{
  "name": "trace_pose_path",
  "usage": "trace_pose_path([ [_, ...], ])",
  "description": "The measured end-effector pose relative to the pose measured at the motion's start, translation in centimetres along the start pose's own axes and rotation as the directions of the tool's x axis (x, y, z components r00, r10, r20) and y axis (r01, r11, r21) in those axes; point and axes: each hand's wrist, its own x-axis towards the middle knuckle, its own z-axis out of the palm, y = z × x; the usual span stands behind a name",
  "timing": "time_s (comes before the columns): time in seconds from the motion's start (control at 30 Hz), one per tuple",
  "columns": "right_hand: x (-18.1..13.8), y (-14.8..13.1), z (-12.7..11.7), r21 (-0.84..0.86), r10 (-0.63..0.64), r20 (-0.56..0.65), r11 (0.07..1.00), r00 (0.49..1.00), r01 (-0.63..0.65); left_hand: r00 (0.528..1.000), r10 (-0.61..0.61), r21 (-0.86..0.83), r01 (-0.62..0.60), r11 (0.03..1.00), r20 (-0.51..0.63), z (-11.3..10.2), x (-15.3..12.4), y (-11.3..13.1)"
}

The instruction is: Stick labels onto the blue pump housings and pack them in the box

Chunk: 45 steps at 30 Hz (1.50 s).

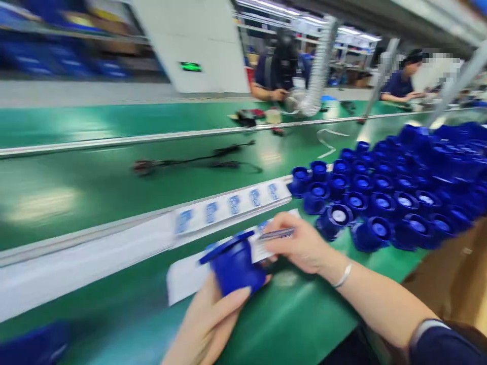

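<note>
My left hand (216, 314) is wrapped round a blue plastic cup-shaped part (238, 268), holding it tilted with its flanged rim toward the upper left. My right hand (304, 246) pinches slim metal tweezers (277, 233) close to the cup's right side. By the tweezers' tip, a small white label (259, 249) lies against or just in front of the cup; blur hides whether it is stuck on. Below both hands lies a white sheet (186, 278), partly covered. Behind it runs a white strip of blue-printed labels (222, 210).
Many similar blue cups (380, 203) crowd the right side of the green bench (289, 314). A blurred blue part (34, 344) sits at the lower left. Dark cables (182, 161) lie farther back. Two people (399, 81) work across the bench. A cardboard surface (452, 274) shows at right.
</note>
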Motion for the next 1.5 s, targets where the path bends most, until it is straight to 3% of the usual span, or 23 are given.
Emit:
trace_pose_path([
  [0.1,-1.2,0.0,-0.3,-0.027,-0.005,-0.017,1.0,1.0,0.004,0.992,0.115,0.07,-0.112,0.991,-0.049,-0.9,0.1,0.4],
  [0.23,-2.4,0.0,-0.1,-0.057,0.061,-0.036,0.996,0.997,-0.063,0.981,0.193,0.076,-0.193,0.978,0.009,-1.3,0.7,0.4],
  [0.57,-2.7,-0.2,0.3,-0.091,0.043,0.053,0.995,0.998,-0.038,0.986,0.161,0.033,-0.163,0.986,0.053,-1.7,0.4,0.2],
  [0.73,-3.1,0.4,0.1,-0.121,0.159,-0.035,0.979,0.987,-0.163,0.977,0.185,0.023,-0.189,0.982,0.103,-1.5,0.3,-0.1],
  [0.87,-3.2,0.5,0.3,-0.122,0.181,-0.091,0.974,0.979,-0.191,0.973,0.178,0.027,-0.184,0.983,0.144,-1.8,0.3,-0.2],
  [1.1,-3.1,0.6,0.4,-0.152,0.209,-0.128,0.962,0.969,-0.227,0.985,0.146,0.012,-0.148,0.989,0.096,-2.5,0.7,-0.7],
  [1.5,-2.9,0.5,0.7,-0.129,0.231,-0.187,0.958,0.955,-0.257,0.998,0.046,0.109,-0.05,0.993,0.044,-1.5,0.2,0.0],
])
